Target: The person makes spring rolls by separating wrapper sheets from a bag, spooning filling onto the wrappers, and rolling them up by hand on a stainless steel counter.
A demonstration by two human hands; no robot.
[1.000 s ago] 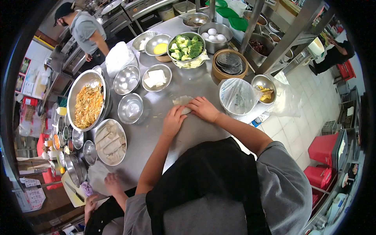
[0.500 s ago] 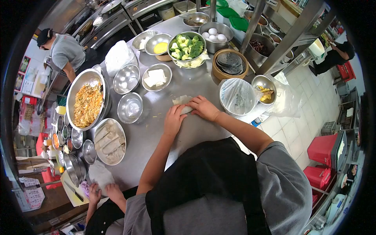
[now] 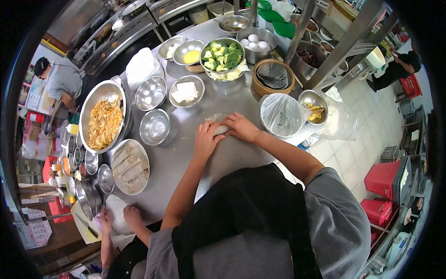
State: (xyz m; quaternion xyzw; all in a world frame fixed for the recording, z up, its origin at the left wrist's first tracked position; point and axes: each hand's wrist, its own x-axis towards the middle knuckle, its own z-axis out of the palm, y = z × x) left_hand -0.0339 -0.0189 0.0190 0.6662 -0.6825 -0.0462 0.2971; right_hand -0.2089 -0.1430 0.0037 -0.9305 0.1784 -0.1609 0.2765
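Note:
My left hand (image 3: 207, 137) and my right hand (image 3: 241, 128) meet at a pale wrapper roll (image 3: 220, 129) on the steel table (image 3: 186, 162). The fingers of both hands curl over the roll, which they partly hide. A thin flap of wrapper (image 3: 217, 118) lies flat beyond the fingertips. Finished-looking pale rolls fill an oval dish (image 3: 130, 167) to the left. Behind that dish stands a large bowl of shredded filling (image 3: 104, 122).
Ahead are bowls of white blocks (image 3: 184, 92), broccoli (image 3: 222, 56) and eggs (image 3: 254, 43). A plastic-covered bowl (image 3: 281, 115) stands right. A co-worker's hands (image 3: 121, 217) touch a white sheet at lower left; a knife (image 3: 87, 227) lies on a board nearby.
My hands have shifted very slightly forward with the roll, covering more of the flap. The co-worker's hands moved over the white sheet. Another person at upper left moved farther left.

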